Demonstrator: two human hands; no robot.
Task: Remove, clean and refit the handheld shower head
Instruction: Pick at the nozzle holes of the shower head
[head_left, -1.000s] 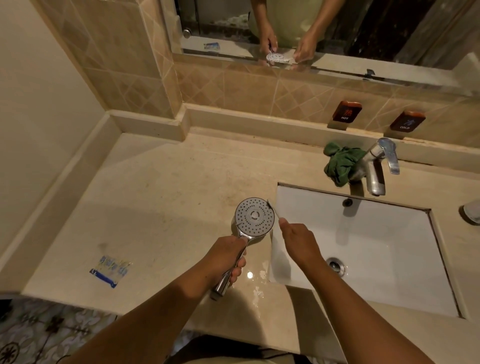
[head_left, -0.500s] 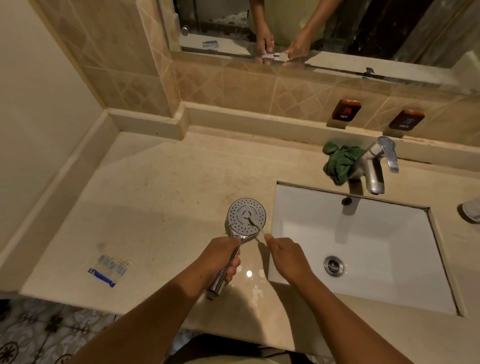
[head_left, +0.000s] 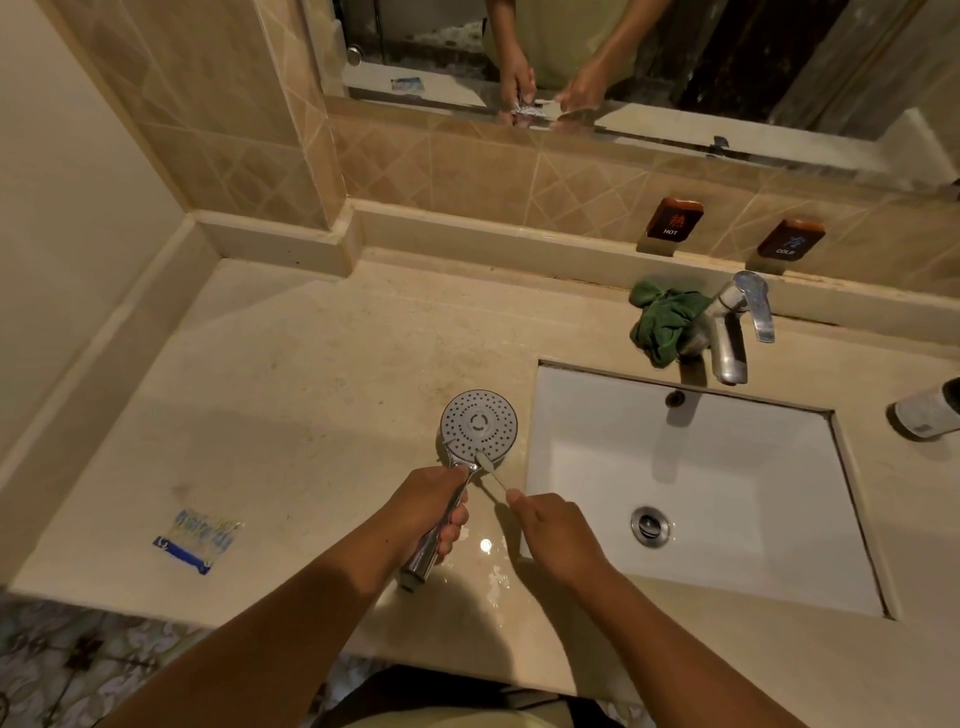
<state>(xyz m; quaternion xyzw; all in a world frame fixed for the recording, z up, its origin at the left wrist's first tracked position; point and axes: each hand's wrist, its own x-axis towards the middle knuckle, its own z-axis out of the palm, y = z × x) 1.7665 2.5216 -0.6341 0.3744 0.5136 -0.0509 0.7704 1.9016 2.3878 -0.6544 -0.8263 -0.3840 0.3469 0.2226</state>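
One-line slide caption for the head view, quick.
Left hand grips the shower head beside the sink; right hand holds a small brush against its near edge.

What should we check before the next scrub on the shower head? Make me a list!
1. Left hand grips the shower head by its handle: ok.
2. Right hand pinches the brush: ok.
3. Brush tip touches the shower head's face, at its lower edge: ok.
4. Holes in the face free of dirt: cannot tell.
5. Green cloth ready beside the faucet: ok.
6. Counter under the hands dry: not ok, water glistens there.
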